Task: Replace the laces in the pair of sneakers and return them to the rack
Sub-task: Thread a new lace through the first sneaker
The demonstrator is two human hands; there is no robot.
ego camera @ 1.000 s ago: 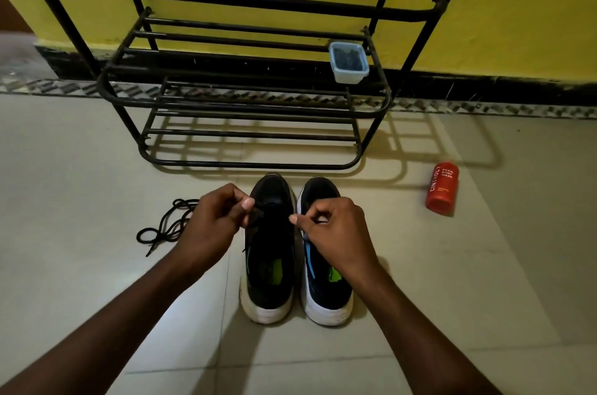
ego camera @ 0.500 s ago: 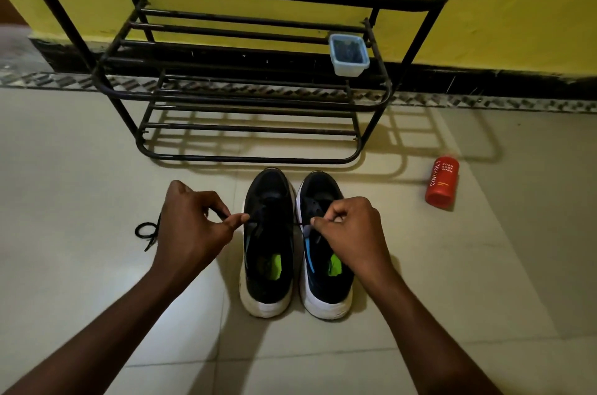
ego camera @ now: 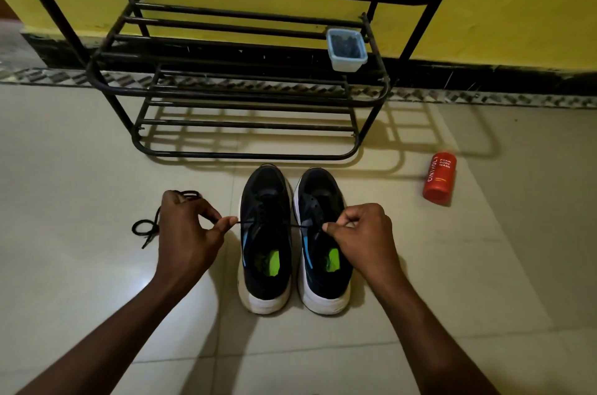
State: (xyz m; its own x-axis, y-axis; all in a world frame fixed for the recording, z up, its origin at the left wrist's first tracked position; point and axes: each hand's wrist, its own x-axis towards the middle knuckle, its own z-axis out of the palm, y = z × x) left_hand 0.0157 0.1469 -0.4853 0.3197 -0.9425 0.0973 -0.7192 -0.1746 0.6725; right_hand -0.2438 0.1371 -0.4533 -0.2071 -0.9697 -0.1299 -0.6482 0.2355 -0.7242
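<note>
A pair of black mesh sneakers with white soles is sitting side by side on the pale tiled floor [ego camera: 80, 281], toes pointing toward 12 o'clock. The left sneaker [ego camera: 265, 281] and the right sneaker [ego camera: 326, 284] are standing just beside each other, their green insoles showing.

The left hand [ego camera: 185, 233] is hovering at 9 o'clock of the left sneaker, its thumb and forefinger pinching one end of a thin black lace [ego camera: 303, 226]. The right hand [ego camera: 361, 233] is sitting over the right sneaker, at 3 o'clock of the left one, its curled fingers pinching the other end. The two hands are held apart, and the lace is running taut between them across the eyelet area of the left sneaker.

A loose, looped black lace [ego camera: 145, 228] is lying on the floor at 9 o'clock of the left hand, partly hidden behind it.

The black metal tube shoe rack [ego camera: 245, 90] is standing at 12 o'clock of the sneakers, against a yellow wall [ego camera: 517, 6]. A small pale blue plastic container [ego camera: 346, 50] is resting on the right end of a middle shelf. A red cylindrical body wash bottle [ego camera: 440, 176] is lying on the floor at 2 o'clock of the sneakers, well apart from them.
</note>
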